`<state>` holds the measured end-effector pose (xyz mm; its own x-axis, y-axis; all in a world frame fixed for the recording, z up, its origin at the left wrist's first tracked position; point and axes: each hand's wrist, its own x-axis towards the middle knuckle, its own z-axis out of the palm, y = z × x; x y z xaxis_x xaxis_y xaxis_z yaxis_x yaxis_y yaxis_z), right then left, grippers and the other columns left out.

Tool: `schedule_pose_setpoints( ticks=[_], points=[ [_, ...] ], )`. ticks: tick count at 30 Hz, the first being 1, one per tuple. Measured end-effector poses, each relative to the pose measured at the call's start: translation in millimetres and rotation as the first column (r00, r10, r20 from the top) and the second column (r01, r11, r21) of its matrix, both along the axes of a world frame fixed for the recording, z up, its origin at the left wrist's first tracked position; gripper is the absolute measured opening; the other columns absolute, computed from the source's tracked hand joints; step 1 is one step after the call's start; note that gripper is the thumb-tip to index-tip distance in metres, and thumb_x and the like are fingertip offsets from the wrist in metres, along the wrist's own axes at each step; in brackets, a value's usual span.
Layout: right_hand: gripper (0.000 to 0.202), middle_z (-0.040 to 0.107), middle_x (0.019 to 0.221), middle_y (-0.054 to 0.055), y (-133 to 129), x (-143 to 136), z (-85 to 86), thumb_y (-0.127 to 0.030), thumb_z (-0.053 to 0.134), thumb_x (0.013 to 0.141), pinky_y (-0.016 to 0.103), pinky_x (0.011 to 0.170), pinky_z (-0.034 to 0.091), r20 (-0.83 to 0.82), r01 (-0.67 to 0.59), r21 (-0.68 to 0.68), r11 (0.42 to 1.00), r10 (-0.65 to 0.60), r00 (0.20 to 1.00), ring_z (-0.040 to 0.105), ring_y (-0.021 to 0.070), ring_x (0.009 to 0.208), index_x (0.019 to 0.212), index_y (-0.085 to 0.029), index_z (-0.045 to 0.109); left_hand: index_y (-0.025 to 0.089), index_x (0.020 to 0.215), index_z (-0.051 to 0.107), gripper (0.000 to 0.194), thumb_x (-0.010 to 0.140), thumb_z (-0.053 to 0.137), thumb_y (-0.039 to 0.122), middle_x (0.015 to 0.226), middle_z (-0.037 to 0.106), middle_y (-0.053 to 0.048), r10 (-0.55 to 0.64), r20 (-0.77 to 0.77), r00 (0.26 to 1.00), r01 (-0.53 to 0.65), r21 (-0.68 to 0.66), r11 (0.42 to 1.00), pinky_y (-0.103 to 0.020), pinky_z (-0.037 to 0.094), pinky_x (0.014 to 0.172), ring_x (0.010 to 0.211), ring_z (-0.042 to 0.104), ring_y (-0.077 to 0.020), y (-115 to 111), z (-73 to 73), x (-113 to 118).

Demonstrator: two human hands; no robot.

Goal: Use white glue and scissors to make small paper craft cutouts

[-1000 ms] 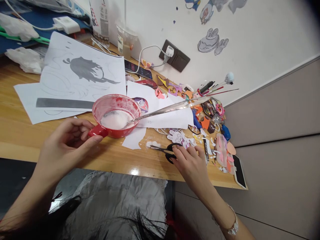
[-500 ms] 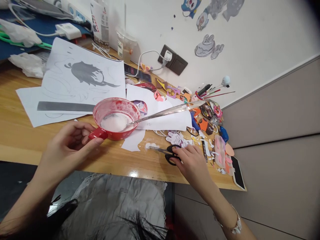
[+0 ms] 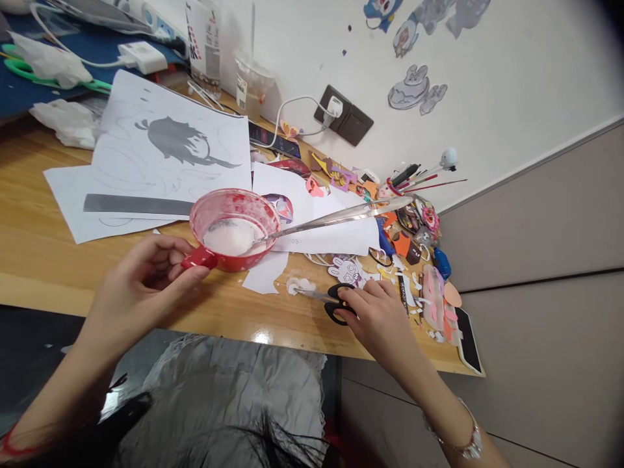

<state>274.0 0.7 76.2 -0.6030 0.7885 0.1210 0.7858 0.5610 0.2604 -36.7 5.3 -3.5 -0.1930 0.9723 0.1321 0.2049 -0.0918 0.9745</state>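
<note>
My left hand grips the handle of a red cup that holds a white substance, with a long metal spoon leaning out over its right rim. Near the table's front edge, my right hand is closed on the black handles of a pair of scissors. The scissor blades point left, and their tips touch or hover over a small white patch on the wood. A paper rabbit cutout lies just behind the scissors.
Printed sheets cover the table at the left and middle. Paper scraps, a pen holder and a phone are at the right. A bottle and a plastic cup stand by the wall.
The view has shifted slightly, so most things appear a little farther right. Both hands keep their holds on the cup and the scissors.
</note>
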Motion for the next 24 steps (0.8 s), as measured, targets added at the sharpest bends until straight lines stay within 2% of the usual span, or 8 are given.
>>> schedule_pose_setpoints(
  ticks=[7, 13, 17, 24],
  points=[
    [0.018, 0.064, 0.066, -0.001, -4.3, -3.2, 1.0, -0.027, 0.072, 0.071, 0.031, 0.073, 0.029, 0.019, 0.058, -0.021, 0.998, -0.058, 0.998, 0.048, 0.0178, 0.070, 0.081, -0.018, 0.060, 0.022, 0.089, 0.053, 0.028, 0.071, 0.064, 0.039, 0.073, 0.052, 0.001, -0.005, -0.012, 1.000, 0.005, 0.005, 1.000, -0.018, 0.037, 0.053, 0.061, 0.050, -0.0086, 0.7, 3.3, 1.8],
    [0.017, 0.064, 0.067, -0.003, -12.3, -5.4, 3.3, -0.026, 0.072, 0.072, 0.030, 0.073, 0.029, -0.013, 0.060, -0.066, 0.996, -0.061, 0.998, 0.048, 0.0170, 0.069, 0.080, -0.020, 0.059, 0.022, 0.088, 0.053, 0.030, 0.069, 0.065, 0.042, 0.071, 0.051, 0.002, 0.016, -0.017, 1.000, -0.016, -0.018, 1.000, -0.016, 0.037, 0.049, 0.058, 0.050, -0.0081, 1.3, 5.5, 5.0],
    [0.013, 0.063, 0.067, 0.000, -15.6, -2.0, 5.6, -0.027, 0.069, 0.075, 0.031, 0.075, 0.030, -0.017, 0.120, -0.017, 0.993, -0.121, 0.993, 0.048, 0.0181, 0.070, 0.081, -0.019, 0.060, 0.022, 0.089, 0.053, 0.031, 0.069, 0.065, 0.042, 0.069, 0.050, 0.002, 0.011, 0.003, 1.000, -0.011, -0.014, 1.000, -0.015, 0.038, 0.049, 0.056, 0.048, -0.0076, 0.7, 6.1, 5.9],
    [0.012, 0.064, 0.069, 0.001, -13.8, -1.4, 0.1, -0.027, 0.067, 0.076, 0.031, 0.074, 0.030, -0.032, 0.131, -0.012, 0.991, -0.131, 0.991, 0.049, 0.0185, 0.071, 0.083, -0.019, 0.061, 0.022, 0.087, 0.053, 0.028, 0.069, 0.065, 0.041, 0.069, 0.050, 0.002, 0.011, -0.011, 1.000, -0.011, 0.017, 1.000, -0.014, 0.037, 0.047, 0.056, 0.047, -0.0071, 0.0, 6.0, 4.4]
  ],
)
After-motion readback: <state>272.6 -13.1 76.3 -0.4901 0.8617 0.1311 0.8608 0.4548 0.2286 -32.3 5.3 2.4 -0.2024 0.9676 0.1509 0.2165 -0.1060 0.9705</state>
